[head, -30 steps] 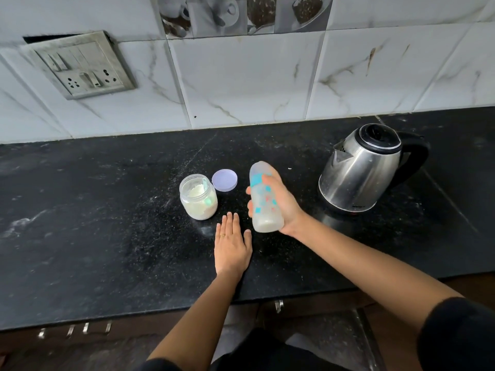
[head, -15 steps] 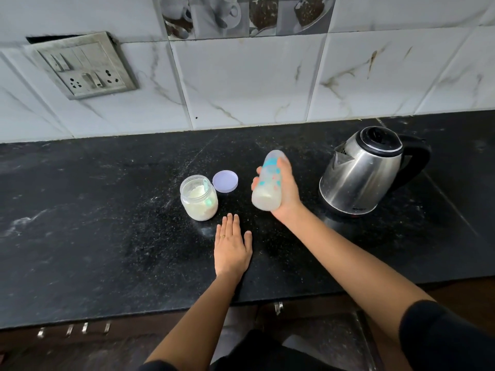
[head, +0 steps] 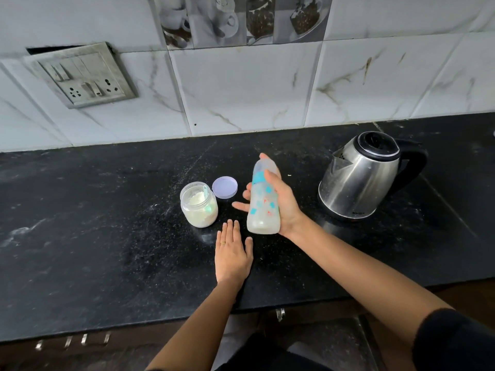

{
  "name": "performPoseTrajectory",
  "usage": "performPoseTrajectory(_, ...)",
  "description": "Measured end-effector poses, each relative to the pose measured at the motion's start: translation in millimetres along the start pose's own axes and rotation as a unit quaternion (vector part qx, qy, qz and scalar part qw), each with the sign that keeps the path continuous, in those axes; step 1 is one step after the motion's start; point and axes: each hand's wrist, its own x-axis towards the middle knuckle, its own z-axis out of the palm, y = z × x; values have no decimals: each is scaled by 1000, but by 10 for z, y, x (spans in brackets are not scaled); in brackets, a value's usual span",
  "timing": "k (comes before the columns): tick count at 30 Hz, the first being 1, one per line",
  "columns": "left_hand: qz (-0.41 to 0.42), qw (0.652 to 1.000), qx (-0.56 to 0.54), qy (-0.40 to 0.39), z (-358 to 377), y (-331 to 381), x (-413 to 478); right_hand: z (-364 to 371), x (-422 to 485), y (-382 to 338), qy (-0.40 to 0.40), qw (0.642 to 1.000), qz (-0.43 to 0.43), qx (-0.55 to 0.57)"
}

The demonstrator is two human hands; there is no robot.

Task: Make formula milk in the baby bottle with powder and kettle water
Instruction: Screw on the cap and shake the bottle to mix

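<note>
Frame centre: right hand (head: 284, 207) grips milky baby bottle (head: 263, 202), thumb and fingers curled round it, lifted off counter (head: 107, 236) likely to shake-mix; left hand (head: 231, 254) flat below, fingers straight, probably bracing.

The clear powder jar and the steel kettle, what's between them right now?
In the head view, the round lilac lid lies beside the clear powder jar; then the right hand holds the patterned baby bottle, short of the steel kettle.

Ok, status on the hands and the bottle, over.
Right hand grips baby bottle, raised off counter, milky mix inside. Left hand flat on counter. Powder jar open, lid beside it. Nothing between bottle and kettle.
</note>
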Motion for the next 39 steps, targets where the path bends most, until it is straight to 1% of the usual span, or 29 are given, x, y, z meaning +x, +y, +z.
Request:
performPoseTrajectory(2,-2,1000,2,-4,2,1,1,-13,92,-74,-5,999,-26,44)
performPoseTrajectory(4,-4,1000,-2,-4,2,-2,0,-20,150,-146,7,996,-26,84)
performPoseTrajectory(5,-3,1000,-2,-3,-3,-4,-3,-29,144,-136,-5,997,-16,72)
performPoseTrajectory(7,0,1000,-2,-2,0,-8,-5,-26,62,-54,-35,999,5,9)
performPoseTrajectory(9,0,1000,1,0,8,-13,-7,8,16,-49,-40,999,8,-8)
performPoseTrajectory(10,-1,1000,1,0,9,-15,-4,22,70,-87,-26,1000,3,10)
performPoseTrajectory(12,-3,1000,-3,-3,6,-17,1,12,189,-184,16,995,-3,96)
performPoseTrajectory(13,-3,1000,-4,-3,5,-17,2,19,200,-210,23,993,2,118)
performPoseTrajectory(14,-2,1000,-4,-3,3,-17,1,22,191,-202,11,993,4,113)
performPoseTrajectory(17,-1,1000,-1,-4,1,-20,-2,20,88,-81,-59,998,-3,15)
performPoseTrajectory(18,0,1000,-2,-4,6,-17,1,27,83,-90,-72,997,-9,5)
performPoseTrajectory(19,-2,1000,-3,-5,7,-18,-6,45,105,-125,-71,997,-13,19)
performPoseTrajectory(20,-4,1000,-4,-5,5,-19,-9,46,164,-182,-51,997,-16,58)
performPoseTrajectory(22,-5,1000,-2,-8,6,-20,4,24,285,-330,8,990,-8,138)
performPoseTrajectory(23,-6,1000,-1,-9,6,-20,-5,24,285,-355,19,990,-5,139)
performPoseTrajectory(24,-5,1000,1,-8,2,-16,-11,20,254,-333,12,993,-2,116)
performPoseTrajectory(27,-3,1000,2,-9,-5,-16,-9,38,87,-141,-52,999,13,5)
performPoseTrajectory(28,-3,1000,4,-9,-5,-16,-8,34,68,-121,-59,998,12,-4)
performPoseTrajectory(29,-2,1000,4,-7,-9,-13,-7,43,81,-146,-56,998,7,9)
performPoseTrajectory(30,-2,1000,4,-8,-14,-9,-4,41,134,-205,-39,998,-3,46)
performPoseTrajectory(32,-4,1000,3,-11,-18,-1,-5,24,228,-358,14,992,-15,122)
performPoseTrajectory(33,-4,1000,3,-11,-21,0,-12,17,237,-378,30,991,-18,130)
performPoseTrajectory(34,-4,1000,3,-11,-25,4,-16,23,217,-349,34,993,-16,113)
performPoseTrajectory(37,-6,1000,3,-12,-24,-1,-12,56,102,-117,4,1000,-5,28)
performPoseTrajectory(39,-5,1000,2,-10,-29,2,-15,79,114,-121,12,999,-20,34)
